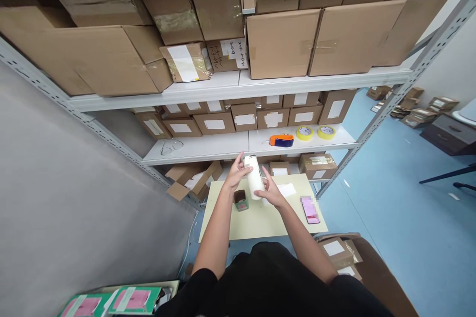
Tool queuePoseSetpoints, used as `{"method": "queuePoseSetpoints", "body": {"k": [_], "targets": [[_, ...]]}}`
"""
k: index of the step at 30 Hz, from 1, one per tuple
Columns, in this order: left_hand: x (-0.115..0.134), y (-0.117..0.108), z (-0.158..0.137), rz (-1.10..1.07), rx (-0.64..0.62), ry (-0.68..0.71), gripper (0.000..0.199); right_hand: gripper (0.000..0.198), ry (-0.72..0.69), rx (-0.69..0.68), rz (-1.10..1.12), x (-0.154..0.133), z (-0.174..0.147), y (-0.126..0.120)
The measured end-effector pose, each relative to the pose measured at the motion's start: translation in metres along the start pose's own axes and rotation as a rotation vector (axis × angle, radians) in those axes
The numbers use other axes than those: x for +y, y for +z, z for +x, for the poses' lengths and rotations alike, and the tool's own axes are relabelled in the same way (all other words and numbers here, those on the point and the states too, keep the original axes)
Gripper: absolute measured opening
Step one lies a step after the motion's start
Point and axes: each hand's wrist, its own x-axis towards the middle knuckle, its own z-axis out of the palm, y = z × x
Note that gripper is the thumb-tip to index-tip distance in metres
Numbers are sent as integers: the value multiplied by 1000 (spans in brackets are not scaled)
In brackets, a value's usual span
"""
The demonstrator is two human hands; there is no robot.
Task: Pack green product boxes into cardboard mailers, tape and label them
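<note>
Between my two hands is a white cylinder [254,178], tilted above the table, with a dark opening or mark at its upper end; whether it is a bottle or a roll I cannot tell. My left hand [237,172] grips its upper left side, thumb across the front. Lower down on the right, my right hand [270,190] holds it with the thumb near the bottom end. Just below my left hand stands a small green-and-brown box [241,200] on the pale yellow table [223,225]. White paper [287,190] lies behind my right hand.
A phone [310,209] lies at the table's right. Above the table, a shelf [208,147] carries yellow tape rolls [304,132], an orange-and-blue band [281,140] and clear glasses [171,146]. Cardboard boxes [284,44] fill the upper shelf. An open carton [195,181] stands left.
</note>
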Motion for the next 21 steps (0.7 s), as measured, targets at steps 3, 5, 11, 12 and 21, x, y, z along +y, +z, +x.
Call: {"method": "queuePoseSetpoints", "body": {"k": [3, 5, 11, 12, 21], "targets": [[-1, 0, -1, -19, 28, 2, 121, 138, -30, 62, -32, 4, 0, 2], [-2, 0, -1, -27, 63, 5, 123, 139, -43, 73, -44, 5, 0, 3], [-5, -2, -4, -55, 54, -9, 117, 135, -32, 17, -41, 5, -2, 4], [-5, -2, -5, -32, 66, 2, 115, 137, -38, 43, -47, 6, -2, 5], [-13, -6, -12, 240, 115, 46, 94, 133, -10, 41, -1, 29, -4, 6]]}}
